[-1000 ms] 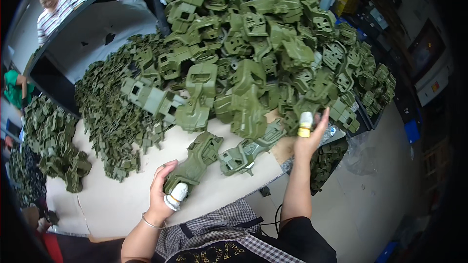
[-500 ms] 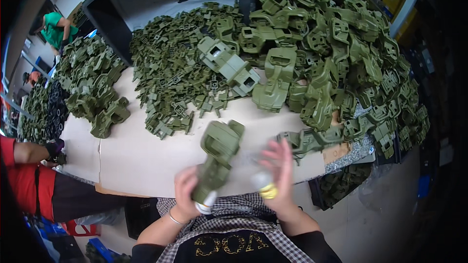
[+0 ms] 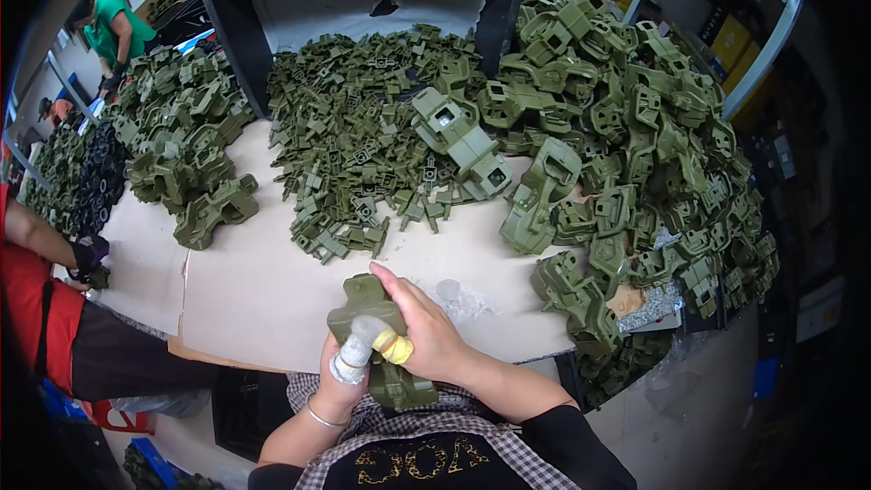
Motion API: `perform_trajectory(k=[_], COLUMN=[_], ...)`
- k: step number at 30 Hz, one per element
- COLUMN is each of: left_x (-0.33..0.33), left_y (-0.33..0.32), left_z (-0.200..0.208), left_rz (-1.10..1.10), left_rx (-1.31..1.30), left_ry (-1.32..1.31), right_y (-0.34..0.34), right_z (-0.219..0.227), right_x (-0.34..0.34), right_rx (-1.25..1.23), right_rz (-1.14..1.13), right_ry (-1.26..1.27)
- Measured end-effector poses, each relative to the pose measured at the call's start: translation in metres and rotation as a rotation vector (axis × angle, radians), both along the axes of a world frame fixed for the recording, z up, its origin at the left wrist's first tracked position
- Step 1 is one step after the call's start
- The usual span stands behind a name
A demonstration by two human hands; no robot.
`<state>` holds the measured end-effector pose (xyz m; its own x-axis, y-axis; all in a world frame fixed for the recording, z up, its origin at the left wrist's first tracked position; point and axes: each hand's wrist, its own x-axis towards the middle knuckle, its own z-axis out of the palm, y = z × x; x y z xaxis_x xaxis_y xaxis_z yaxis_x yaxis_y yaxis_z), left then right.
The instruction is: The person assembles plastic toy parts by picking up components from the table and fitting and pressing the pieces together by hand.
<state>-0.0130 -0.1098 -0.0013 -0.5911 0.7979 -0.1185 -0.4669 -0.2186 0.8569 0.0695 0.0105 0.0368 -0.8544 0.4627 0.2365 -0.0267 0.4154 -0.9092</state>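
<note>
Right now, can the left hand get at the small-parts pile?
Likely yes, after letting go: left hand and right hand hold a green molded part, but bare beige tabletop leaves the small-parts pile approachable.

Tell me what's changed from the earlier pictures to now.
The right hand, first out by the heap of large parts on the right, has come in leftward and taken hold of the green part, which the left hand was already holding. The head view has turned too. The left hand still holds on; the pile of small parts looks unchanged.
</note>
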Motion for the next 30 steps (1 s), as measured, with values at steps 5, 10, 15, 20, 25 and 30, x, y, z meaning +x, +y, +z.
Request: perform_trajectory(k=[5, 10, 15, 20, 25, 30], left_x=[0.002, 0.003, -0.064, -0.053, -0.032, -0.049], left_y=[-0.008, -0.010, -0.055, -0.055, -0.059, -0.060], left_z=[-0.006, -0.010, -0.012, -0.014, -0.023, -0.031], left_rz=[0.038, 0.211, 0.354, 0.116, -0.283, -0.182], left_rx=[0.007, -0.041, -0.043, -0.094, -0.049, -0.036], left_ry=[0.050, 0.328, -0.124, -0.237, -0.466, -0.430], right_y=[0.006, 0.015, 0.057, 0.083, 0.075, 0.065], right_z=[0.005, 0.020, 0.029, -0.013, -0.047, -0.029], right_x=[0.001, 0.008, 0.008, -0.030, -0.088, -0.078], right_rx=[0.085, 0.178, 0.607, 0.986, 0.717, 0.646], right_rz=[0.071, 0.091, -0.131, -0.252, -0.292, -0.292], right_ry=[-0.077, -0.101, -0.466, -0.273, -0.292, -0.203])
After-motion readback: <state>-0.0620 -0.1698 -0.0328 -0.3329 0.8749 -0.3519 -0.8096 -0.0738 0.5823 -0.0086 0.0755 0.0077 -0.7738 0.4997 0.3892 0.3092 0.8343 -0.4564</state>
